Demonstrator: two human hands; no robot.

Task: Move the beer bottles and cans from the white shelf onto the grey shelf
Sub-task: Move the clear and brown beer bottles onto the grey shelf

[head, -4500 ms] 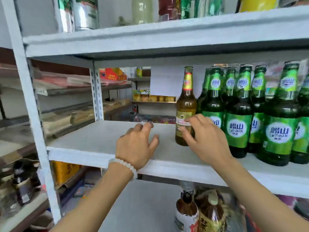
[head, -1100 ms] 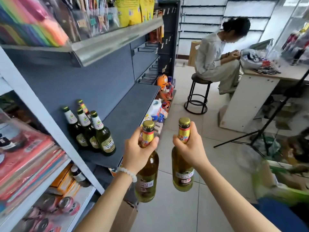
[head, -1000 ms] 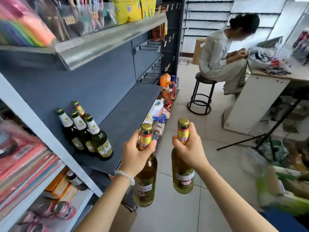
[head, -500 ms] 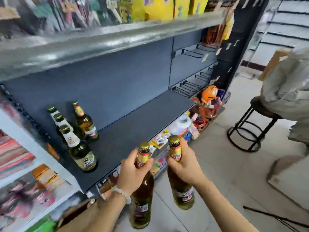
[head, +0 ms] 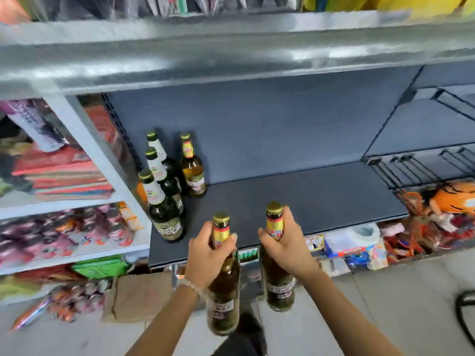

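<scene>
Amber bottles hang by their necks, one (head: 223, 286) in our left hand (head: 208, 255), one (head: 279, 276) in our right hand (head: 288, 249), just before the grey shelf's (head: 308, 201) front edge; four bottles (head: 171, 186) crowd its left end, bare board rightward.

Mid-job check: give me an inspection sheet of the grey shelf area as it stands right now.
Surface: grey shelf, mostly bare toward the right.
Job's things: four bottles upright at its left end: three dark bottles in a row, one amber bottle behind; two more amber bottles in hand, not yet set down.
Clutter: cardboard and packets on the floor.
Grippers: left hand grips left bottle by the neck; right hand grips right bottle likewise.
Cables: a dark loop at right edge, possibly cable.
Surroundings: white shelving to the left, goods blurred.
</scene>
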